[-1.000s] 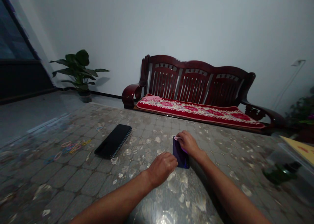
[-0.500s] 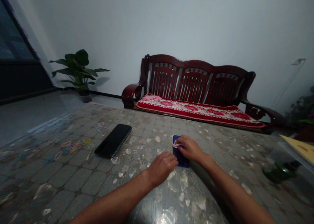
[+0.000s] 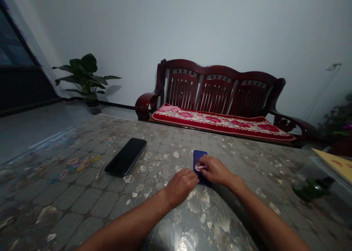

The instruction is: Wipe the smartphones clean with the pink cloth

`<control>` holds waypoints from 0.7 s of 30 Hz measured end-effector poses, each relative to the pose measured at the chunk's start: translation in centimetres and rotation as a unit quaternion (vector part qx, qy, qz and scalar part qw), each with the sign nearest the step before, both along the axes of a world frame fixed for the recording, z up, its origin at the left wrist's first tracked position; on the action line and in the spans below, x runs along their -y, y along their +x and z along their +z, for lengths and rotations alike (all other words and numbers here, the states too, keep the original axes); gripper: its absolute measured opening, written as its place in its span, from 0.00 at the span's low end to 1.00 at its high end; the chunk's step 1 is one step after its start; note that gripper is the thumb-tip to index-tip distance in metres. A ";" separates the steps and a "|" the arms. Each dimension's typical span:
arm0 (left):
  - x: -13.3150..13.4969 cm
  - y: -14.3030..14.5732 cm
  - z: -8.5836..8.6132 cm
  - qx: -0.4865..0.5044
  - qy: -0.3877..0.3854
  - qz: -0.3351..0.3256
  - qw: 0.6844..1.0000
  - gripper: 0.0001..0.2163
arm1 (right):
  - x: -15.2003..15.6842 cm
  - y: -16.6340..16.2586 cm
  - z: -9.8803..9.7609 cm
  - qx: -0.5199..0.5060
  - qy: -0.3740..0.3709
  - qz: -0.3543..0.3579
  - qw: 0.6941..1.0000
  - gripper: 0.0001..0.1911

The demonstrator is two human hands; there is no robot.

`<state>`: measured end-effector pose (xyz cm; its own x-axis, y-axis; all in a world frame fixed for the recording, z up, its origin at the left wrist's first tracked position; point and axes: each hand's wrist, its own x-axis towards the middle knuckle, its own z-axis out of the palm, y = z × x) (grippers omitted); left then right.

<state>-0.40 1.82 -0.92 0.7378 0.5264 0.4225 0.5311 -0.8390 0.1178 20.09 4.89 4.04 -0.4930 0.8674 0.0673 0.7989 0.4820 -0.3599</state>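
Note:
A small dark blue phone (image 3: 198, 157) lies flat on the patterned table (image 3: 82, 192) in front of me. My right hand (image 3: 216, 169) rests on its near half, fingers pinched on a thin pink rubber band (image 3: 200, 167) stretched over the phone. My left hand (image 3: 180, 185) is curled in a loose fist at the phone's near left corner, touching it; what its fingers hold is hidden. A larger black phone (image 3: 126, 161) lies face up to the left, apart from both hands.
Several coloured rubber bands (image 3: 78, 164) lie scattered on the table's left side. A dark green bottle (image 3: 312, 188) and a yellow sheet (image 3: 335, 163) sit at the right edge. Beyond the table stand a red wooden bench (image 3: 220, 97) and a potted plant (image 3: 85, 78).
My right hand has slid with the pink band from the phone's far end toward its near end. The left hand has stayed in place.

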 end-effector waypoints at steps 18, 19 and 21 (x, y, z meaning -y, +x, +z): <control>-0.6 -0.4 -0.4 0.036 -0.002 -0.011 0.999 0.07 | -1.9 2.0 -0.3 -0.012 -0.002 -0.036 0.999 0.15; -0.6 -0.4 -0.5 0.041 -0.003 -0.010 0.999 0.06 | -1.9 2.2 -0.3 -0.012 -0.006 -0.036 0.999 0.15; -0.7 -0.4 -0.6 0.047 -0.005 -0.006 0.999 0.06 | -2.4 2.4 -0.4 -0.006 0.000 -0.056 0.998 0.15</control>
